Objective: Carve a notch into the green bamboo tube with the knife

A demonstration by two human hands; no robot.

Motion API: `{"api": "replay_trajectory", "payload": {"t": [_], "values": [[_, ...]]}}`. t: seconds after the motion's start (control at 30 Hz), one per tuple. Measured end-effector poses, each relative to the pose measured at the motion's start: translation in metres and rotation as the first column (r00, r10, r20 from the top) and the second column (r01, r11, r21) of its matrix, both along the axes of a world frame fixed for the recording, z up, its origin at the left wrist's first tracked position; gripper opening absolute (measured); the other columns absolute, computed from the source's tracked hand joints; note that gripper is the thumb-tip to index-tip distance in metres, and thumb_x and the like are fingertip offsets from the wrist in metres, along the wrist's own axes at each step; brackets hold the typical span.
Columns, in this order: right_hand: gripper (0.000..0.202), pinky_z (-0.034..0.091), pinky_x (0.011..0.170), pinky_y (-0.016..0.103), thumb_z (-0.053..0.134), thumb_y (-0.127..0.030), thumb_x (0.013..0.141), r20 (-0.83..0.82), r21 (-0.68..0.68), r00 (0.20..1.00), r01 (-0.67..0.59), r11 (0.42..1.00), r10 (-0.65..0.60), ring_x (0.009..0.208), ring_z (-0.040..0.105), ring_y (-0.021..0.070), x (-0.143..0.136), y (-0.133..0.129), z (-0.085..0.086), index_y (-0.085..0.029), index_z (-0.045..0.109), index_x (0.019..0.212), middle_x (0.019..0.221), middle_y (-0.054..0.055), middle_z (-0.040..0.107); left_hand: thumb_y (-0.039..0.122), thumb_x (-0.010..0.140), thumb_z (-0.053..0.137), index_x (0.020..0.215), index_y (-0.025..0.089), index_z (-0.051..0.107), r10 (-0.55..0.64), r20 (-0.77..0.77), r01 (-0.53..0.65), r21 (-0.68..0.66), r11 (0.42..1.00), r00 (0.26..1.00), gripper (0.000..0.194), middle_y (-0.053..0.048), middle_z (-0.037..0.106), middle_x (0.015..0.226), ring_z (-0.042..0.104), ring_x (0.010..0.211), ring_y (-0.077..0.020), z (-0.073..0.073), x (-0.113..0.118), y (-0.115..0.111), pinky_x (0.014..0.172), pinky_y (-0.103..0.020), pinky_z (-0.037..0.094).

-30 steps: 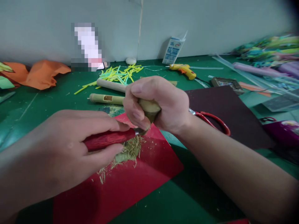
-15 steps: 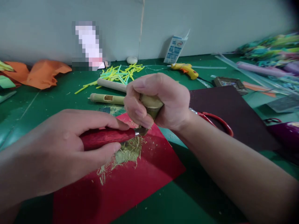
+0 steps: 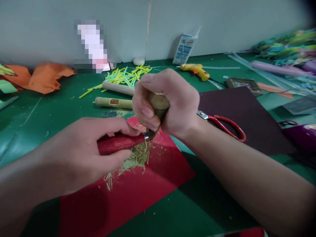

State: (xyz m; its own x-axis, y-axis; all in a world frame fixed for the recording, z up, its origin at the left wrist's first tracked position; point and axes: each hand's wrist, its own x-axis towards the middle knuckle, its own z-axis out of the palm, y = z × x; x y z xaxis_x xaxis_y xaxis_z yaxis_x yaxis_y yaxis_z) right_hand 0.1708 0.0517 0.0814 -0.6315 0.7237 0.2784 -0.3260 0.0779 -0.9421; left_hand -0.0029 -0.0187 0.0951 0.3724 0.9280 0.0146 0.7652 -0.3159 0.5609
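My left hand (image 3: 79,154) is closed around the red wooden handle of a carving tool (image 3: 120,144), which points to the right. Its short metal end reaches the underside of a greenish-brown rounded piece (image 3: 159,103). My right hand (image 3: 179,105) wraps round that piece, its fingers curled and the thumb over the top; most of the piece is hidden inside the fist. Below both hands, fibrous pale-green shavings (image 3: 138,158) lie heaped on a red sheet (image 3: 148,194).
Behind my hands lie a bamboo tube with a cut window (image 3: 123,103), a pale rod (image 3: 117,88) and yellow-green sticks (image 3: 123,77). Red-handled scissors (image 3: 229,126) rest on a dark sheet (image 3: 259,125). A yellow glue gun (image 3: 197,70) and a drink carton (image 3: 185,49) are farther back.
My left hand and the carving tool have shifted slightly right, toward my right fist. The right fist has risen a little, still around the rounded piece. The view has shifted slightly.
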Motion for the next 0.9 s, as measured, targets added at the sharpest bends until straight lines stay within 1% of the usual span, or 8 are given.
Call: {"api": "replay_trajectory", "payload": {"t": [0.13, 0.23, 0.37, 0.5, 0.57, 0.67, 0.8, 0.9], "values": [[0.047, 0.033, 0.039, 0.027, 0.042, -0.031, 0.087, -0.015, -0.012, 0.997, 0.082, 0.997, -0.082, 0.033, 0.031, 0.0107, -0.004, -0.006, 0.001, -0.023, 0.038, 0.041, 0.035, -0.002, 0.033, 0.021, 0.076, 0.065, 0.1, 0.035, 0.071, 0.034, 0.021, -0.034, -0.005, 0.999, 0.999, 0.029, 0.009, 0.074, 0.091, 0.069, 0.071, -0.0112, 0.002, 0.007, -0.004, 0.057, -0.014, 0.053], [0.046, 0.032, 0.038, 0.028, 0.043, -0.033, 0.086, 0.001, -0.002, 0.987, 0.163, 0.987, -0.163, 0.032, 0.03, 0.0114, -0.006, -0.009, 0.003, -0.023, 0.038, 0.041, 0.034, -0.002, 0.031, 0.022, 0.075, 0.066, 0.096, 0.035, 0.071, 0.044, 0.029, -0.045, 0.021, 0.999, 0.999, 0.025, 0.009, 0.075, 0.089, 0.068, 0.068, -0.0116, 0.0, 0.011, -0.008, 0.067, -0.02, 0.057], [0.045, 0.036, 0.041, 0.028, 0.039, -0.039, 0.087, 0.122, 0.012, 0.96, 0.252, 0.968, -0.252, 0.035, 0.033, 0.0135, -0.006, -0.01, 0.002, -0.025, 0.045, 0.045, 0.036, -0.001, 0.035, 0.028, 0.079, 0.063, 0.1, 0.032, 0.07, 0.094, 0.004, -0.094, 0.068, 0.993, 0.996, 0.023, 0.005, 0.075, 0.097, 0.071, 0.081, -0.0171, -0.005, 0.016, -0.015, 0.081, -0.029, 0.058], [0.045, 0.035, 0.04, 0.028, 0.037, -0.036, 0.087, 0.025, 0.033, 0.964, 0.264, 0.964, -0.265, 0.035, 0.035, 0.0133, -0.006, -0.008, 0.0, -0.025, 0.041, 0.043, 0.037, 0.0, 0.035, 0.027, 0.081, 0.062, 0.104, 0.029, 0.068, 0.09, -0.008, -0.088, 0.138, 0.987, 0.996, 0.024, 0.002, 0.075, 0.099, 0.07, 0.082, -0.0173, -0.01, 0.019, -0.022, 0.087, -0.031, 0.057], [0.045, 0.034, 0.04, 0.028, 0.038, -0.036, 0.087, 0.03, 0.021, 0.959, 0.282, 0.959, -0.283, 0.036, 0.034, 0.0131, -0.007, -0.009, 0.0, -0.025, 0.039, 0.043, 0.038, 0.0, 0.035, 0.028, 0.082, 0.062, 0.105, 0.027, 0.067, 0.091, 0.004, -0.09, 0.173, 0.981, 0.996, 0.024, 0.0, 0.074, 0.102, 0.07, 0.085, -0.0181, -0.012, 0.02, -0.025, 0.09, -0.032, 0.056], [0.04, 0.033, 0.041, 0.027, 0.043, -0.036, 0.086, 0.047, 0.004, 0.941, 0.335, 0.942, -0.335, 0.039, 0.035, 0.0129, -0.009, -0.013, 0.0, -0.024, 0.042, 0.047, 0.041, -0.001, 0.036, 0.029, 0.083, 0.06, 0.107, 0.027, 0.067, 0.08, 0.043, -0.086, 0.183, 0.979, 0.996, 0.025, -0.003, 0.074, 0.103, 0.069, 0.095, -0.0214, -0.013, 0.02, -0.025, 0.091, -0.035, 0.056], [0.039, 0.031, 0.041, 0.028, 0.045, -0.034, 0.087, 0.006, -0.015, 0.928, 0.373, 0.928, -0.373, 0.039, 0.033, 0.013, -0.009, -0.016, -0.002, -0.023, 0.042, 0.049, 0.042, -0.002, 0.035, 0.034, 0.085, 0.057, 0.111, 0.028, 0.067, 0.07, 0.084, -0.083, 0.166, 0.983, 0.994, 0.029, -0.003, 0.074, 0.093, 0.068, 0.101, -0.0243, -0.009, 0.02, -0.02, 0.088, -0.036, 0.057], [0.041, 0.033, 0.041, 0.029, 0.041, -0.032, 0.086, -0.006, -0.008, 0.946, 0.325, 0.946, -0.325, 0.037, 0.033, 0.0136, -0.007, -0.012, -0.004, -0.024, 0.041, 0.046, 0.039, 0.0, 0.035, 0.036, 0.085, 0.056, 0.113, 0.028, 0.067, 0.085, 0.082, -0.098, 0.17, 0.981, 0.993, 0.031, -0.003, 0.074, 0.09, 0.068, 0.101, -0.0246, -0.006, 0.018, -0.017, 0.086, -0.036, 0.057]]}}
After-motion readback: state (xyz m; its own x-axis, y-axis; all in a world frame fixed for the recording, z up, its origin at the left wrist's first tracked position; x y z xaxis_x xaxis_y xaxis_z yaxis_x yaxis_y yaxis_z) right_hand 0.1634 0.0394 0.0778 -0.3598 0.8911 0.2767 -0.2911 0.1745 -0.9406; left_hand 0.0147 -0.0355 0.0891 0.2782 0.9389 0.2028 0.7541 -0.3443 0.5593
